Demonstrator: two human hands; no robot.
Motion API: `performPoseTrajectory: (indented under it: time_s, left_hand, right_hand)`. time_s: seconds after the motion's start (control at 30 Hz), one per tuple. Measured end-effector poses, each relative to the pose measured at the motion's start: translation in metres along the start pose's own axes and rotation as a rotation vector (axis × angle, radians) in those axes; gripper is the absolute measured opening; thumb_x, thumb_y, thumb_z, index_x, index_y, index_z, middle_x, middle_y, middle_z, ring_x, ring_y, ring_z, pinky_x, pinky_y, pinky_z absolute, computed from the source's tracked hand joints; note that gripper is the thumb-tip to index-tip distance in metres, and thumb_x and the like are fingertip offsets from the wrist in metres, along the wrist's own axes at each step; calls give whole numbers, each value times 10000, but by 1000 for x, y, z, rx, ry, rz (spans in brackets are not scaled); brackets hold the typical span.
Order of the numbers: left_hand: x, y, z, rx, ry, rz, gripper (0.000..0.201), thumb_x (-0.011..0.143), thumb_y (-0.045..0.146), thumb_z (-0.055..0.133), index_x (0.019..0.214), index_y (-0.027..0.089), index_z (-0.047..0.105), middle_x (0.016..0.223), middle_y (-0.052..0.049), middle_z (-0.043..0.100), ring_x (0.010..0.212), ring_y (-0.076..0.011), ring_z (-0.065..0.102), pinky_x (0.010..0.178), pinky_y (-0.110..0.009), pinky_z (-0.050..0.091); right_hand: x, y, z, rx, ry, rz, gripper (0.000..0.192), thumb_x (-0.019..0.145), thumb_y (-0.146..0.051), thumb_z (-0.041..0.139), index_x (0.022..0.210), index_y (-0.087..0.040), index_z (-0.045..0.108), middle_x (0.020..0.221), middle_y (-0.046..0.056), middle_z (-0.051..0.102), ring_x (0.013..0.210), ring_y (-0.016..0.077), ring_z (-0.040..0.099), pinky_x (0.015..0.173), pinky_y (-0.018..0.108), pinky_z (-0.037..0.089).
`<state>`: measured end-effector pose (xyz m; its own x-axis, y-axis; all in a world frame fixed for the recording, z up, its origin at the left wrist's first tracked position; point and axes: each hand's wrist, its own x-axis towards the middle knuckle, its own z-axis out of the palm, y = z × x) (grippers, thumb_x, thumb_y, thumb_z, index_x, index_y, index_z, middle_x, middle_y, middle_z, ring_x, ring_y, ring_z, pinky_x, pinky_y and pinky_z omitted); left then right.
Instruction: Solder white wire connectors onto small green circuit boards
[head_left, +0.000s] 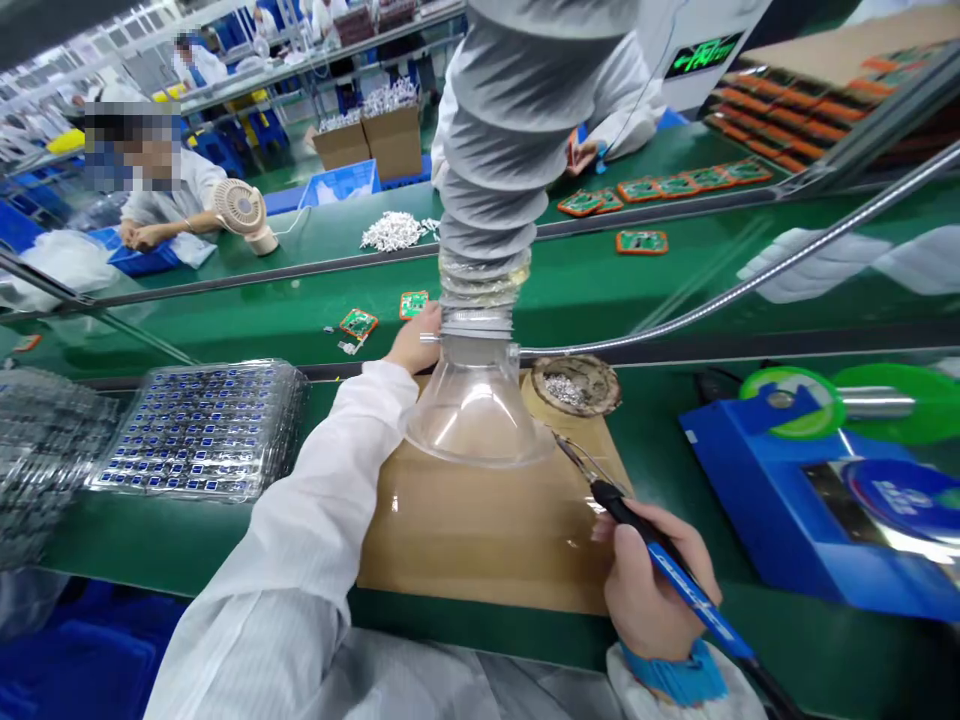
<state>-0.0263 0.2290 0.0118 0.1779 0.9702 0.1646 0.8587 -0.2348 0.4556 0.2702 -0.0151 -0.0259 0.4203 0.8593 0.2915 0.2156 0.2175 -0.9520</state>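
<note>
My right hand (pixel 660 580) is closed around the blue and black handle of a soldering iron (pixel 686 590). The iron's tip points up and left, beside the rim of a clear funnel-shaped fume hood (pixel 480 405). My left hand (pixel 415 343) reaches past the hood to the green conveyor belt (pixel 300 310). It is at the near edge of an orange-framed circuit board (pixel 413 304); its fingers are partly hidden behind the hose, so its grip is unclear. Another orange-framed circuit board (pixel 358 323) lies to the left, with small pieces beside it. Under the hood lies a brown work sheet (pixel 487 540).
A grey ribbed hose (pixel 495 150) hangs over the middle. Right of the sheet are a round dish (pixel 600 388) of metallic bits and a blue solder feeder (pixel 780 500). Stacked clear trays (pixel 202 430) stand left. Across the belt, co-workers sit near a small fan (pixel 241 208).
</note>
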Motion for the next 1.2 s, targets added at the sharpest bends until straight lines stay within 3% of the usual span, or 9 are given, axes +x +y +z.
performPoseTrajectory:
  time_s: [0.07, 0.23, 0.33, 0.43, 0.6, 0.8, 0.9, 1.03, 1.2]
  left_hand:
    - [13, 10, 11, 45, -97, -34, 228, 925, 83, 584, 1135, 123, 663, 1305, -176, 653, 1208, -245, 623, 1033, -319, 474]
    - [12, 8, 3, 139, -83, -190, 197, 924, 113, 591, 1100, 78, 673, 1106, -216, 725, 1068, -297, 692, 941, -379, 503]
    - [-27, 1, -11, 186, -36, -249, 171, 886, 121, 611, 1028, 135, 704, 1075, -167, 749, 1052, -298, 694, 920, -380, 515]
    - [-96, -3, -21, 127, 79, -247, 214, 812, 73, 631, 978, 168, 726, 1017, -109, 763, 984, -263, 700, 891, -357, 530]
    - [-202, 8, -20, -81, 140, -28, 200, 861, 113, 571, 956, 192, 728, 895, -66, 734, 857, -193, 683, 826, -316, 552]
    - [-238, 33, -17, -144, -150, 370, 425, 725, 38, 552, 1062, 216, 739, 1277, -108, 705, 1210, -262, 622, 1073, -435, 489]
    - [-261, 31, -44, -74, 29, 218, 479, 721, 35, 517, 1097, 237, 735, 1306, -102, 698, 1205, -273, 624, 1068, -486, 474]
    - [-304, 8, -105, 84, 323, -100, 293, 812, 98, 533, 959, 254, 732, 993, -73, 754, 996, -258, 674, 963, -463, 509]
    - [-307, -62, -180, 302, 432, -415, 232, 875, 152, 520, 949, 214, 732, 990, -93, 735, 1003, -272, 663, 970, -421, 513]
  right_hand:
    - [-1, 1, -1, -6, -2, 16, 266, 869, -398, 753, 998, -171, 706, 844, 51, 719, 620, 174, 694, 631, 328, 556]
    - [-1, 1, -2, -1, -9, 38, 291, 861, -405, 767, 1012, -161, 714, 841, 58, 729, 634, 189, 707, 638, 334, 565]
    - [-1, -1, 0, 3, -17, 5, 265, 863, -383, 763, 1012, -168, 717, 839, 53, 729, 640, 186, 705, 646, 332, 564]
    - [-1, 0, 1, 18, -16, -20, 246, 867, -363, 754, 1020, -174, 717, 850, 50, 727, 654, 188, 702, 657, 338, 562]
    - [-3, 2, -4, 55, -39, -83, 243, 852, -373, 749, 985, -172, 718, 837, 44, 711, 645, 190, 693, 652, 341, 544]
    - [-21, -21, 10, -74, -118, -83, 263, 883, -431, 713, 999, -194, 714, 804, 53, 730, 679, 220, 709, 694, 364, 564]
    - [-28, -26, 26, -116, -350, -57, 333, 904, -457, 680, 1129, -212, 694, 833, 61, 774, 833, 263, 759, 808, 400, 595]
    - [-24, -7, 44, -221, -620, -132, 459, 871, -536, 670, 1237, -259, 653, 1118, 96, 794, 1084, 337, 743, 902, 491, 596]
    - [-22, 3, 52, -371, -633, -89, 507, 853, -631, 638, 1255, -322, 663, 1247, 113, 756, 1088, 395, 740, 863, 558, 599]
